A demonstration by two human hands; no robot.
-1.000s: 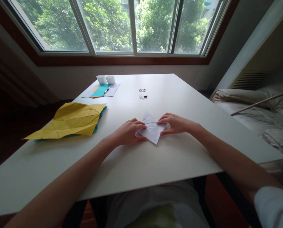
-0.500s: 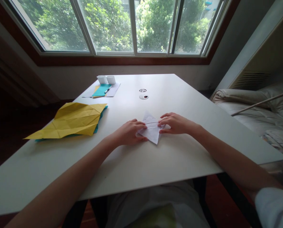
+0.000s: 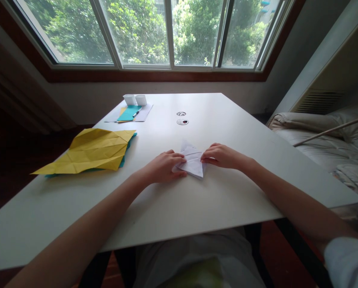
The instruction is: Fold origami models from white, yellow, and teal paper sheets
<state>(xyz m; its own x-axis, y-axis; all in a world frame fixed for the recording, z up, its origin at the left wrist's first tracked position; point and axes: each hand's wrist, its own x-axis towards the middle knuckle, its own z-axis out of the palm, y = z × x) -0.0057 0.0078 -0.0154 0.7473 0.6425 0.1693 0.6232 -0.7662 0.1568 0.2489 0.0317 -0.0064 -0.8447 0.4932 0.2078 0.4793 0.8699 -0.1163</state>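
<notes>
Presently, at far left, a creased yellow paper sheet (image 3: 91, 151) overlies a teal paper sheet (image 3: 123, 161) on the white worktop (image 3: 155, 208). Left hand (image 3: 167, 166): on left side of small folded white paper (image 3: 194, 163); pinching or pressing, cannot tell. Right hand (image 3: 221, 156): pinching its right edge.

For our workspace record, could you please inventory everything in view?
Table: 1, white, centre
Folded paper: 1, white, table's front half
Creased sheet: 1, yellow, left side
Lower paper: count unclear, teal, under creased sheet
Flat papers: several, teal, yellow, white, far left
Pen: 1, black, white, on flat papers
Containers: 2, white, by flat papers
Discs: 2, dark, white, far middle
Window: 1, brown-framed, ahead
Trees: uncounted, green, outside
Sofa: 1, pale, right
Stick: 1, brown, by sofa
Sleeve: 1, pale, right
Left hand: 1, bare, on folded paper
Right hand: 1, bare, on folded paper
</notes>
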